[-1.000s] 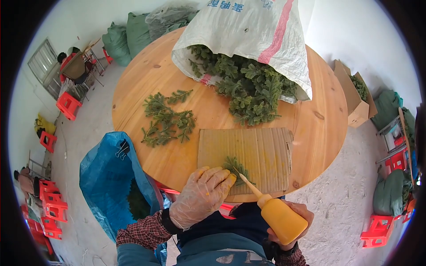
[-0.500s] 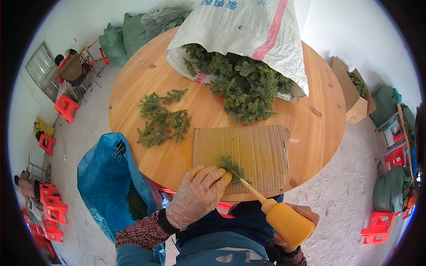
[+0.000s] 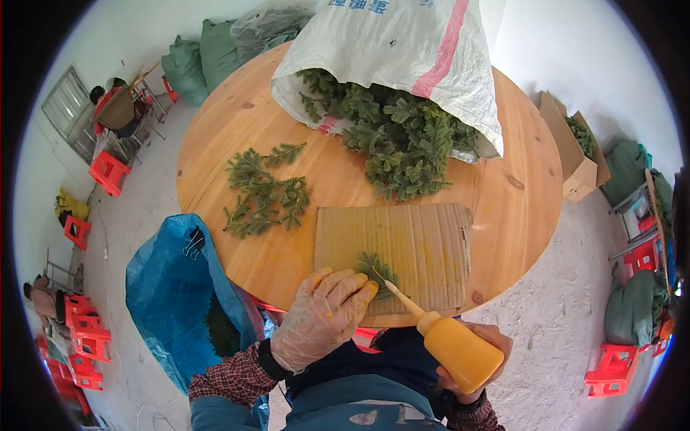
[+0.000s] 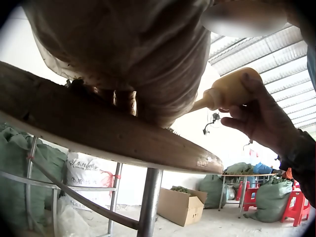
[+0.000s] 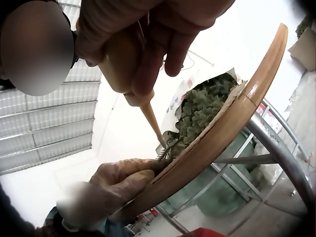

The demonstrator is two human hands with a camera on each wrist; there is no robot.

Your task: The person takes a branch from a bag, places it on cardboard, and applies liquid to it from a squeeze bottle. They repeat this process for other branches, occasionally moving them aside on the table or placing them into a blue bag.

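My left hand [image 3: 323, 312], in a clear plastic glove with yellow smears, pinches the near end of a small green fir sprig [image 3: 370, 263]. The sprig lies on a flat piece of corrugated cardboard [image 3: 435, 248] at the table's near edge. My bare right hand [image 3: 497, 339] grips a yellow squeeze bottle [image 3: 460, 353], tilted with its long thin nozzle pointing down at the sprig. In the right wrist view, the bottle's nozzle [image 5: 153, 123] ends right at the sprig's needles [image 5: 169, 152], and the gloved thumb and fingers [image 5: 131, 182] close on the stem.
Several loose fir sprigs [image 3: 262, 194] lie left of the cardboard. Behind it, a white woven sack [image 3: 388, 57] spills fir branches [image 3: 410, 144] onto the round wooden table [image 3: 517, 237]. A blue bag [image 3: 162, 287] hangs open at the left edge, with a binder clip [image 3: 192, 243] on it.
The squeeze bottle swung slightly down and right, then back up and left, its nozzle tip shifting along the sprig. The left hand keeps its hold on the sprig.
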